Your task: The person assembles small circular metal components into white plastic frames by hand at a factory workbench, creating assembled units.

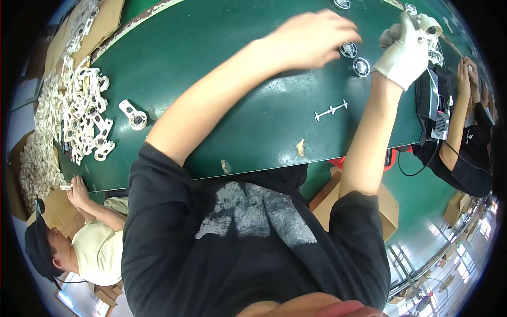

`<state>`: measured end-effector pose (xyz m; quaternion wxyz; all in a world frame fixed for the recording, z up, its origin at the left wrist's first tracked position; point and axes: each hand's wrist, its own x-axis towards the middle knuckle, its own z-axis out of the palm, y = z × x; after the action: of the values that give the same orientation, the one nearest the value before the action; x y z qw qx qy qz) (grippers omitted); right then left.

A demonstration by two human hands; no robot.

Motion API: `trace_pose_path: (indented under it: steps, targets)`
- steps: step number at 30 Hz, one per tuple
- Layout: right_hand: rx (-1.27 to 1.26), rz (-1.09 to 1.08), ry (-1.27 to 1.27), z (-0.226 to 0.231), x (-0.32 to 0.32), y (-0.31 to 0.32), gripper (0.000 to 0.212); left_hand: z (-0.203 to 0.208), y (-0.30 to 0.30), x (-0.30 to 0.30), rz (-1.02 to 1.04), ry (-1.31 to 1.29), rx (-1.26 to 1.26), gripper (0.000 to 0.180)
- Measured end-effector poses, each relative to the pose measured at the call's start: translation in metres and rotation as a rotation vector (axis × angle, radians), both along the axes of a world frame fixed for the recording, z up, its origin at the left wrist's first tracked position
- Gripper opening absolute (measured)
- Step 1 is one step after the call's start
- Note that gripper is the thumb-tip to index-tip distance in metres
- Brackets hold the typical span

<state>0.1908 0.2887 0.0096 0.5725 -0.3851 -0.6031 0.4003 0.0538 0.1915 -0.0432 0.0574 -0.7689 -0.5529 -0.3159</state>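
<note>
My left hand (317, 39), bare and slightly blurred, reaches over the green table. Its thumb and fingers are apart, with nothing visible between them. Just beyond its fingertips lies a silver spoked disc (348, 49), with a second spoked disc (361, 67) nearer me and another (342, 3) farther off. My right hand (404, 53) wears a white glove, its fingers curled and thumb raised; what they hold is hidden. Right against the glove is a white round plastic housing (431, 26); I cannot tell whether it is gripped.
White plastic parts (87, 113) pile up at the left, with a single white part (134, 116) nearby. A thin white branched piece (331, 110) lies mid-table. A black device (435, 103) sits at the right edge. Co-workers' hands (79, 193) are at the left and hands (466, 74) at the right.
</note>
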Motion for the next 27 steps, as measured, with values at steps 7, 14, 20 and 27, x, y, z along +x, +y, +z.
trace_pose_path:
  steps: [7, 14, 20, 27]
  targets:
    - [-0.248, 0.183, -0.12, 0.024, -0.013, -0.037, 0.022, -0.004, -0.014, 0.0, 0.126, 0.045, -0.09, 0.026]
    - [0.104, 0.689, -0.879, 0.004, -0.024, -0.08, 0.035, 0.036, -0.156, -0.045, 0.26, -0.056, -0.442, 0.019]
    - [0.105, 0.843, -1.332, 0.01, -0.029, -0.119, 0.031, 0.015, -0.206, -0.051, 0.53, -0.161, -0.275, 0.02]
    - [0.181, 0.79, -1.365, 0.002, -0.033, -0.127, 0.028, 0.012, -0.228, -0.041, 0.572, -0.131, -0.351, 0.052]
